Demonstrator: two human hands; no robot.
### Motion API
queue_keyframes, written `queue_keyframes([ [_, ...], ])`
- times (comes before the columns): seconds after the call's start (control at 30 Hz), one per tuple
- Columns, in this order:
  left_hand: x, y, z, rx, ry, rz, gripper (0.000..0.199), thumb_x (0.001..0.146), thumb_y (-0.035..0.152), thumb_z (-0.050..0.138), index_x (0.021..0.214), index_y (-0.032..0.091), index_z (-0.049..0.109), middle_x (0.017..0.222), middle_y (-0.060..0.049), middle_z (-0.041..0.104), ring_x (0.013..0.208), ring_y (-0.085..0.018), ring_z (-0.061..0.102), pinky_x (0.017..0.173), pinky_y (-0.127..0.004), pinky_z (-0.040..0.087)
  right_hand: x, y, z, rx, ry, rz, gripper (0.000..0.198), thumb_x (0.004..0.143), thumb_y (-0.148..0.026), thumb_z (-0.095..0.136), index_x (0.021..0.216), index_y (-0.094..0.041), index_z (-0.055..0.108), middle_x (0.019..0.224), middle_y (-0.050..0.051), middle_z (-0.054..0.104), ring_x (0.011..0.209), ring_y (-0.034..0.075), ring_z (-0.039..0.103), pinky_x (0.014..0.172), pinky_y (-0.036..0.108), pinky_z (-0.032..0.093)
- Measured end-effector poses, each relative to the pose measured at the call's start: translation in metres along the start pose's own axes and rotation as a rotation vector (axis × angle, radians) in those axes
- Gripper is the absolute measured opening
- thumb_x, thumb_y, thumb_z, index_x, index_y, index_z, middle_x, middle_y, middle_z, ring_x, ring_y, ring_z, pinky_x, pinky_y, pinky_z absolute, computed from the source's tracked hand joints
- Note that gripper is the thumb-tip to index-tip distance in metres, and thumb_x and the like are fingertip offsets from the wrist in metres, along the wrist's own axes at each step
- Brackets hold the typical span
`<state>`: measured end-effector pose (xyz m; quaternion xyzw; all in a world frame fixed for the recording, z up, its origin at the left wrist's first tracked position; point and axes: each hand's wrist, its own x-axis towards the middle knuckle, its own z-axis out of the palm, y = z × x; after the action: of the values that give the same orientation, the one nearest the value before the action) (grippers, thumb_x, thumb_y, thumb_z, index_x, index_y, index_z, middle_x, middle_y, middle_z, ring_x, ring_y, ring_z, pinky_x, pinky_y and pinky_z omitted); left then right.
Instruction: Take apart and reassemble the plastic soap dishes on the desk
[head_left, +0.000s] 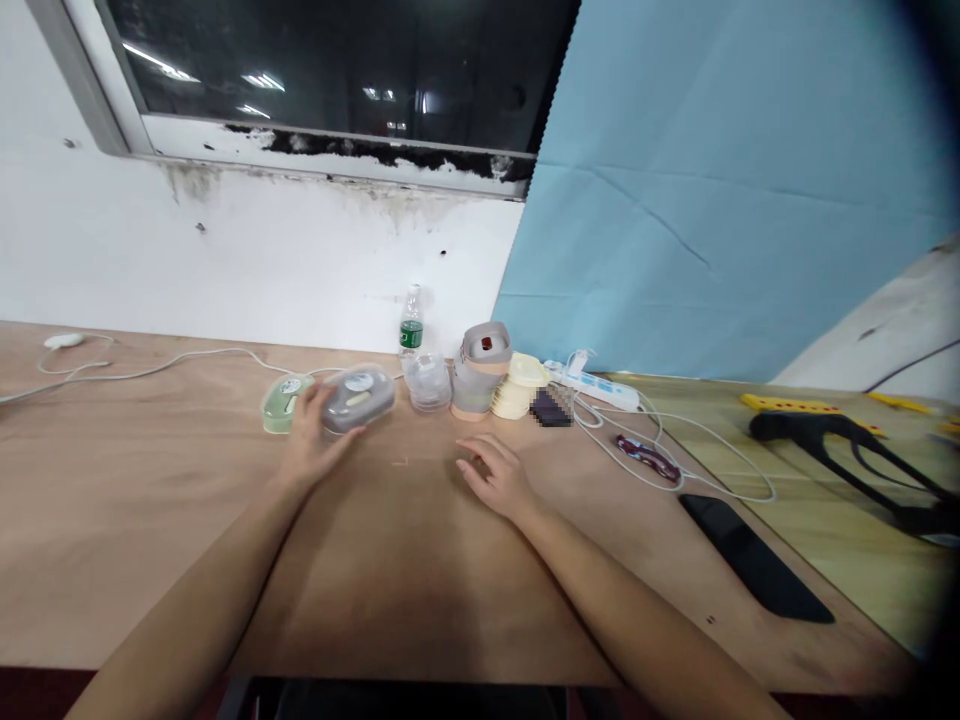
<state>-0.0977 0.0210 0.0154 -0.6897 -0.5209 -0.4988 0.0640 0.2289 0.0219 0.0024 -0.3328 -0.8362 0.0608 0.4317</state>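
Observation:
My left hand (319,440) is at the left end of a grey oval box with a clear lid (364,398), its thumb along the near side and its fingers curled over the end. A green box of similar shape (283,403) stands just left of it, partly behind my fingers. My right hand (495,475) is over the bare tabletop, fingers loosely bent and apart, holding nothing. Beyond it stand a stack of grey and beige containers (480,370), a pile of cream-coloured containers (519,388) and some clear plastic lids or cups (429,383).
A water bottle (411,322) stands by the wall. To the right are a white power strip (600,385) with looping cables, a dark red patterned object (647,457) and a black phone (754,555). A black frame-like item (840,450) lies at far right.

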Motion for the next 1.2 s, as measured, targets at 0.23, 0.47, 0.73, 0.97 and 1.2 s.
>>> queue_keyframes([
  [0.23, -0.021, 0.048, 0.020, -0.196, -0.503, 0.222, 0.079, 0.077, 0.046, 0.067, 0.142, 0.022, 0.030, 0.144, -0.016, 0.034, 0.133, -0.032, 0.036, 0.109, -0.047, 0.036, 0.003, 0.001, -0.002, 0.101, -0.247, 0.122, 0.080, 0.078, -0.051, 0.066, 0.144, -0.022, 0.033, 0.140, 0.015, 0.045, 0.116, 0.027, 0.052, 0.093, 0.042, 0.046],
  [0.47, -0.021, 0.046, 0.019, -0.196, -0.563, 0.175, 0.092, 0.075, 0.050, 0.066, 0.148, 0.020, 0.019, 0.146, -0.017, 0.033, 0.133, -0.033, 0.038, 0.108, -0.046, 0.037, 0.001, 0.004, 0.001, 0.202, -0.251, 0.275, 0.060, 0.083, -0.056, 0.057, 0.133, -0.023, 0.052, 0.109, 0.009, 0.066, 0.084, 0.020, 0.061, 0.075, 0.032, 0.048],
  [0.73, -0.021, 0.046, 0.018, -0.190, -0.588, 0.175, 0.097, 0.074, 0.049, 0.067, 0.150, 0.020, 0.014, 0.149, -0.015, 0.031, 0.135, -0.032, 0.036, 0.110, -0.046, 0.035, -0.005, 0.010, 0.010, 0.322, -0.170, 0.393, 0.060, 0.077, -0.054, 0.065, 0.128, -0.022, 0.056, 0.083, 0.003, 0.063, 0.065, 0.014, 0.052, 0.060, 0.025, 0.043],
  [0.97, -0.021, 0.038, 0.022, -0.208, -0.680, 0.126, 0.097, 0.071, 0.051, 0.070, 0.147, 0.021, 0.019, 0.147, -0.016, 0.033, 0.133, -0.033, 0.038, 0.107, -0.048, 0.037, -0.004, 0.007, 0.011, 0.251, -0.140, 0.251, 0.060, 0.071, -0.048, 0.074, 0.124, -0.023, 0.060, 0.088, 0.003, 0.062, 0.064, 0.011, 0.049, 0.063, 0.025, 0.045],
  [1.2, -0.019, 0.039, 0.023, -0.252, -0.677, 0.110, 0.093, 0.070, 0.053, 0.070, 0.145, 0.025, 0.022, 0.141, -0.013, 0.043, 0.126, -0.030, 0.047, 0.102, -0.047, 0.043, -0.005, 0.011, 0.011, 0.278, -0.068, 0.286, 0.057, 0.078, -0.051, 0.066, 0.126, -0.022, 0.057, 0.079, 0.001, 0.058, 0.061, 0.011, 0.050, 0.060, 0.025, 0.045],
])
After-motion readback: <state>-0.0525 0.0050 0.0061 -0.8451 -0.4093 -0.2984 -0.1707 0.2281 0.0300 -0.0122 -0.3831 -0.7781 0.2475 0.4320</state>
